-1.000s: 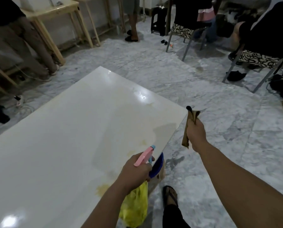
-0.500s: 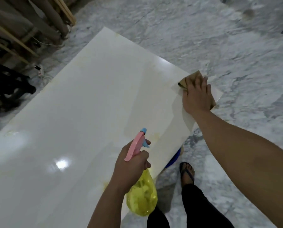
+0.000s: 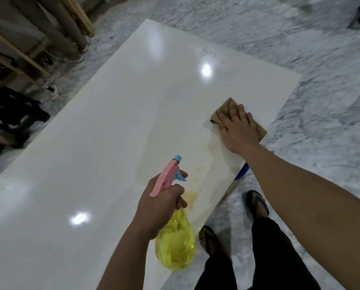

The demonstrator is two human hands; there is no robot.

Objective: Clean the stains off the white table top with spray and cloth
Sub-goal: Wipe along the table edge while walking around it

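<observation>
Nearby, right hand (image 3: 238, 130) flat on cloth (image 3: 227, 110) beside table top (image 3: 112, 132) right edge, left hand (image 3: 160, 208) gripping spray bottle (image 3: 176, 245) above yellowish stains (image 3: 190, 195), broad bare surface leftward.

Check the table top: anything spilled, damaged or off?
Yes: yellowish stains mark the glossy white table top near its right edge, between the left hand gripping the yellow spray bottle with a pink trigger head and the right hand pressing the brown cloth. No damage shows.

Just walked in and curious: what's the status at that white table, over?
Left hand grips spray bottle. Right hand presses brown cloth flat near table edge. Yellowish stains remain between them. Nothing in the way.
</observation>
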